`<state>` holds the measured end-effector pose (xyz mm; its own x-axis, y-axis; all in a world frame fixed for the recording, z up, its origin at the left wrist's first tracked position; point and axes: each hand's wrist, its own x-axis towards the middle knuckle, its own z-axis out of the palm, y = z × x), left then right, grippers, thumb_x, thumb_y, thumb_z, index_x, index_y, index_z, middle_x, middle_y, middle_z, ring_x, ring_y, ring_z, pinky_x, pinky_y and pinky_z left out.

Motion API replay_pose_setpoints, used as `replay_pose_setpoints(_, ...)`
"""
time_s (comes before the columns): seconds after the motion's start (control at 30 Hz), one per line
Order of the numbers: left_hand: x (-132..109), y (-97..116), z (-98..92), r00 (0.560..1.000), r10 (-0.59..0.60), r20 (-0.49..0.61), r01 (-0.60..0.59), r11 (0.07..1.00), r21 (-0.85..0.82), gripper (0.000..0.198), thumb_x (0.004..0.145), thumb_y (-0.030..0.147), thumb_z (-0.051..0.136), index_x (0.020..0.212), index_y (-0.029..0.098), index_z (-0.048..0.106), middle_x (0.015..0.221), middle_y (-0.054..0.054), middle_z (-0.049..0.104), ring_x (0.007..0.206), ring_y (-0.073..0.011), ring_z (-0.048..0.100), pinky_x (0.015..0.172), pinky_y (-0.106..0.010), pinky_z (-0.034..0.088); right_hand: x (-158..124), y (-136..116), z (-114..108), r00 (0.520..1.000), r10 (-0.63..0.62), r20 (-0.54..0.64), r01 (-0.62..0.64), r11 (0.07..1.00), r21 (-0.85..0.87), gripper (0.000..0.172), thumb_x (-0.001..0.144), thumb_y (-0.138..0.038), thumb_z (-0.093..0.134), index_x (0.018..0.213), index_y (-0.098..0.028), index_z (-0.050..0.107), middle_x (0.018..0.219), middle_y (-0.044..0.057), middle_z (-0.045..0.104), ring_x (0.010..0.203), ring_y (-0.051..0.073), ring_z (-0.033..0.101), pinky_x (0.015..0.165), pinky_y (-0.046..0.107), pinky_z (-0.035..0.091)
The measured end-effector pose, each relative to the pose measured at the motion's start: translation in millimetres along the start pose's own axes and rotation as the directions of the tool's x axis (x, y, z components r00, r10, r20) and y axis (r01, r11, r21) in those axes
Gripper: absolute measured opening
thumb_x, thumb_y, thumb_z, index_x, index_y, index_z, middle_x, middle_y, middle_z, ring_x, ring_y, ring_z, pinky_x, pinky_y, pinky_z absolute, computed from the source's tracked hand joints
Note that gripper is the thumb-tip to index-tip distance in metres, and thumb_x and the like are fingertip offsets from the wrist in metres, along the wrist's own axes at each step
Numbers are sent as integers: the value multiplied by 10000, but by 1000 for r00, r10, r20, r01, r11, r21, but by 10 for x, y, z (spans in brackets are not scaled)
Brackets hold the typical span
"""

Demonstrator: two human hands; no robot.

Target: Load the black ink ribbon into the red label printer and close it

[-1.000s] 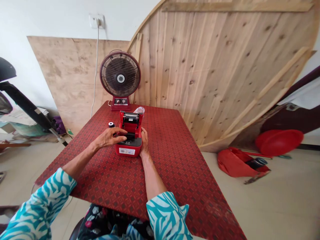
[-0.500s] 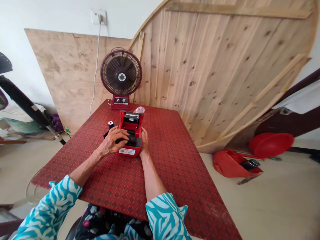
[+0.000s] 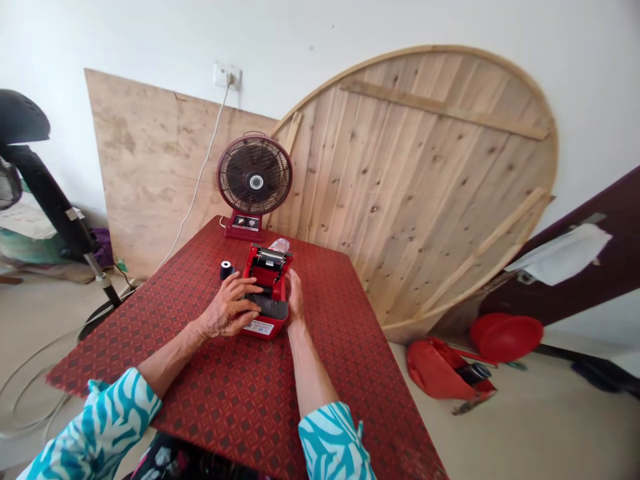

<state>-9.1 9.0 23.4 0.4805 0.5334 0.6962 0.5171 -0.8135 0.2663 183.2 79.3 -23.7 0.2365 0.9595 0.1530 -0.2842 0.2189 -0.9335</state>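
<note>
The desk (image 3: 350,347) under its red patterned cloth has plenty of bare room: a wide open stretch on the right running to the right edge, and another broad patch in front, between the forearms and the near edge. The left edge is close to the black spool (image 3: 226,269), which stands upright just left of the printer (image 3: 270,287). The red printer sits about mid-desk, a little towards the far end, with its lid tipped up and open. Right behind it lies a clear plastic bottle (image 3: 280,245), and beyond that a red fan (image 3: 255,181) stands at the far edge, its cord (image 3: 200,180) climbing to the wall socket. A big round wooden board (image 3: 415,173) leans on the wall close along the desk's far right side, with a plywood sheet (image 3: 150,173) to the left. Down on the floor at right are a red basin (image 3: 507,333) and a red bag (image 3: 435,367); a black stand (image 3: 50,200) leans at far left. The left hand (image 3: 230,310) rests on the printer's left front, fingers loosely spread and curved over its dark top. The right hand (image 3: 296,297) lies flat against the right side, fingers straight and together.
</note>
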Motion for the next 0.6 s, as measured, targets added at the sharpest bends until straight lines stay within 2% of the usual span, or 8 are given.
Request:
replay_pose_setpoints(0.1,-29,9,3,1000,24,-13,-24,999,25,189,882,296,566,949,265,740,1244,-81,670,1317,-269,487,1184,-559,181,213,-174,74,996,79,37,-81,995,53,569,803,-596,492,1224,-224,587,1217,47,688,1111,201,630,926,347,473)
replay_pose_setpoints(0.23,-59,8,1,996,80,-36,-78,996,31,203,887,317,569,987,256,736,1295,-94,638,1354,-280,442,1168,-567,225,340,-332,70,993,114,-35,-114,993,7,517,776,-623,491,1034,-210,663,1062,35,738,987,190,656,834,308,459)
replay_pose_setpoints(0.3,-66,5,-2,996,83,-40,-82,996,29,204,888,327,577,991,255,737,1315,-101,623,1368,-288,422,1157,-569,247,312,-345,27,992,111,-59,-112,994,-16,483,761,-637,498,910,-209,667,1003,27,740,941,181,652,794,290,448)
replay_pose_setpoints(0.4,-70,8,-8,998,53,-45,-52,998,27,197,878,354,605,977,261,747,1358,-103,593,1396,-309,377,1147,-577,265,191,-308,-36,997,34,-68,-39,996,-76,389,720,-588,599,791,-208,645,980,14,735,925,170,636,781,275,445)
replay_pose_setpoints(0.5,-72,33,-22,999,23,-48,-22,1000,9,197,871,370,623,967,259,755,1396,-101,563,1421,-325,330,1143,-585,272,42,-236,-69,999,12,-49,-16,996,-84,309,668,-474,699,814,-207,644,945,7,738,880,169,637,788,290,469)
replay_pose_setpoints(0.6,-72,60,-34,997,-36,-64,31,997,-67,222,892,388,597,984,255,750,1413,-99,546,1427,-325,319,1148,-579,276,-69,-164,-69,999,31,-39,-33,998,-53,295,675,-417,692,886,-217,644,900,-6,732,819,165,647,764,305,498)
